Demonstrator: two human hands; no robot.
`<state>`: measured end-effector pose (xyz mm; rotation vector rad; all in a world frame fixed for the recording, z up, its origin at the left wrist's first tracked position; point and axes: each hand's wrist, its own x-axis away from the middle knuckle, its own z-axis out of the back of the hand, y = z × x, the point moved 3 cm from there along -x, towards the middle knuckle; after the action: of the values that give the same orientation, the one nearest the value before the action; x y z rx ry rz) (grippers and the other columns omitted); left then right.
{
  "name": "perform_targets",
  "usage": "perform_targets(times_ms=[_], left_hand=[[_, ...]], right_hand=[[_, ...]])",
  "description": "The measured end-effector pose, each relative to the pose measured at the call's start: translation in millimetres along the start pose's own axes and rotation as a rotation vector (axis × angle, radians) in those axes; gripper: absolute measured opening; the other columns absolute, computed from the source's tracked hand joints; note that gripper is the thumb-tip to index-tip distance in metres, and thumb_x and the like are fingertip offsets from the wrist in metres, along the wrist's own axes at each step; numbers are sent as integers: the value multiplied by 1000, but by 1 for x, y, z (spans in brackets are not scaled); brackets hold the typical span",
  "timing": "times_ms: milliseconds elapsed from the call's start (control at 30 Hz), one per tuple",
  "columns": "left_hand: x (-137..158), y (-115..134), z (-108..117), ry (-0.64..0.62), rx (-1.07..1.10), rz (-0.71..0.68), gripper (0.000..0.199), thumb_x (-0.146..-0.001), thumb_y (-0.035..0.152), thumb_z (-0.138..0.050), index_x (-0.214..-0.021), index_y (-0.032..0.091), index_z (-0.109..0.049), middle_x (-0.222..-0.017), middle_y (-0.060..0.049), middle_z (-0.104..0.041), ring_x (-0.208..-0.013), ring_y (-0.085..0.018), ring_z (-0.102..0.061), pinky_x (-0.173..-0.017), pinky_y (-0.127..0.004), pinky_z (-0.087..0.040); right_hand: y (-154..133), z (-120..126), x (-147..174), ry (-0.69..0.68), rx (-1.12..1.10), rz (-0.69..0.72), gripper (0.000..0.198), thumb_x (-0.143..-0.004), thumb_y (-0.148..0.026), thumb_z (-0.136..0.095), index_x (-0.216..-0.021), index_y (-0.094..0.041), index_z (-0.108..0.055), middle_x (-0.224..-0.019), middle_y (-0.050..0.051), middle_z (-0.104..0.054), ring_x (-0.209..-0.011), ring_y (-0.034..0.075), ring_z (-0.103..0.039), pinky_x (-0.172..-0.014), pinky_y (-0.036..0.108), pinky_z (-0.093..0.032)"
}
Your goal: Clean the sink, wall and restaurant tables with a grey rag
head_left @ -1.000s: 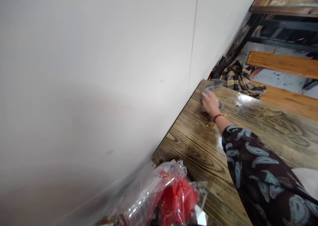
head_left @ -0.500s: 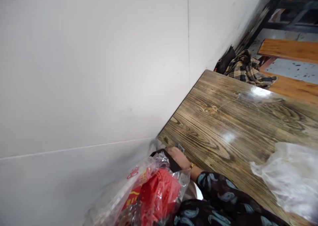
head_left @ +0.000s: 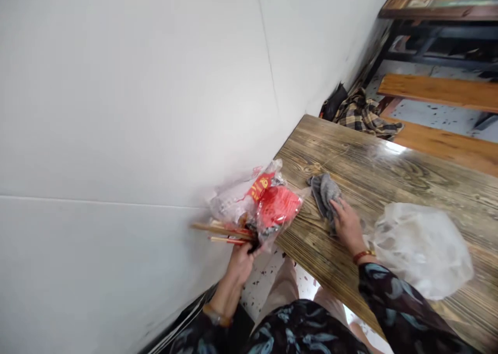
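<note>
My left hand (head_left: 239, 265) is closed around a bundle held off the table's corner, beside the wall. The bundle is made of a clear plastic bag (head_left: 233, 201) with red and yellow print, a crumpled red wrapper (head_left: 279, 204) and several wooden chopsticks (head_left: 221, 231) pointing left. On the wooden table (head_left: 361, 172), my right hand (head_left: 347, 225) presses a grey cloth (head_left: 324, 193) against the top, fingers over its near edge. Right of that hand sits a puffed-up white translucent plastic bag (head_left: 424, 250), its contents hidden.
A white wall (head_left: 136, 95) runs along the left and meets the table's far left corner. Beyond the table are wooden benches (head_left: 439, 92), with a plaid garment (head_left: 361, 115) and a black bag (head_left: 333, 102) by the wall. Speckled floor (head_left: 260, 286) shows below.
The bundle has swung up and away from the body, showing my left hand and the chopsticks. My right hand has come out from behind it, moving right across the table with the cloth.
</note>
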<state>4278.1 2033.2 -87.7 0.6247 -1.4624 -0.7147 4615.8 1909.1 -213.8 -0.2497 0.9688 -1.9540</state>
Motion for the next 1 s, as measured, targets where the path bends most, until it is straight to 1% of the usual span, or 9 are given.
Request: perform_targets(times_ms=[100, 233, 400, 533, 667, 767, 867, 933, 1000], left_hand=[[-31, 8, -53, -108, 89, -36, 22, -66, 12, -67, -86, 22, -67, -95, -1, -77, -100, -24, -71, -89, -43, -62], [-58, 16, -107, -46, 40, -63, 23, -72, 3, -58, -85, 21, -62, -89, 0, -73, -100, -21, -71, -88, -43, -63], [-87, 30, -152, 24, 14, -124, 25, -77, 3, -53, -94, 21, -58, -98, -4, -71, -102, -21, -70, -83, -41, -64], [-106, 46, -179, 45, -15, -178, 30, -79, 9, -58, -107, 21, -58, -110, -7, -71, -108, -22, -68, -85, -39, -63], [-121, 64, -195, 4, -88, -187, 32, -82, 17, -60, -114, 20, -58, -115, -9, -70, -101, -21, -68, -81, -40, -62], [-118, 66, -188, -18, -176, -175, 33, -79, 26, -67, -111, 21, -60, -111, -9, -70, -92, -19, -69, -76, -36, -60], [-95, 56, -169, -9, -230, -172, 34, -78, 33, -69, -108, 19, -60, -102, -9, -70, -84, -17, -69, -70, -28, -56], [-73, 52, -165, -60, -319, -215, 33, -80, 36, -65, -107, 18, -60, -93, -8, -69, -76, -17, -68, -65, -27, -54], [-50, 62, -178, -179, -524, -421, 31, -83, 36, -61, -108, 18, -62, -89, -7, -69, -76, -17, -68, -67, -30, -55]], right_hand=[[5, -12, 22, 41, 86, 36, 49, -88, -19, -46, -135, -22, -58, -146, 13, -52, -135, 29, -47, -110, 54, -44], [2, -16, 37, 77, 164, -24, 49, -91, -22, -46, -139, -23, -53, -148, 13, -48, -136, 30, -45, -111, 55, -42], [1, -14, 31, 86, 160, -30, 49, -92, -22, -46, -140, -28, -52, -147, 11, -49, -136, 31, -46, -112, 54, -41], [1, -14, 30, 65, 198, -42, 48, -91, -21, -47, -138, -25, -54, -146, 11, -51, -136, 30, -46, -111, 51, -41], [0, -14, 23, 49, 259, -75, 46, -91, -21, -49, -135, -25, -58, -145, 10, -53, -134, 28, -48, -107, 46, -42], [-2, -11, 12, 55, 302, -100, 44, -90, -23, -52, -133, -28, -61, -143, 8, -57, -131, 28, -50, -104, 44, -40], [-2, -9, 2, 47, 300, -96, 45, -89, -23, -55, -133, -30, -61, -143, 7, -57, -131, 27, -50, -102, 42, -38], [-2, -8, -2, 45, 284, -88, 46, -88, -22, -56, -133, -30, -61, -142, 6, -58, -130, 27, -50, -102, 41, -38], [-1, -7, -3, 56, 268, -87, 47, -87, -20, -56, -133, -29, -61, -142, 7, -58, -130, 27, -50, -102, 40, -38]])
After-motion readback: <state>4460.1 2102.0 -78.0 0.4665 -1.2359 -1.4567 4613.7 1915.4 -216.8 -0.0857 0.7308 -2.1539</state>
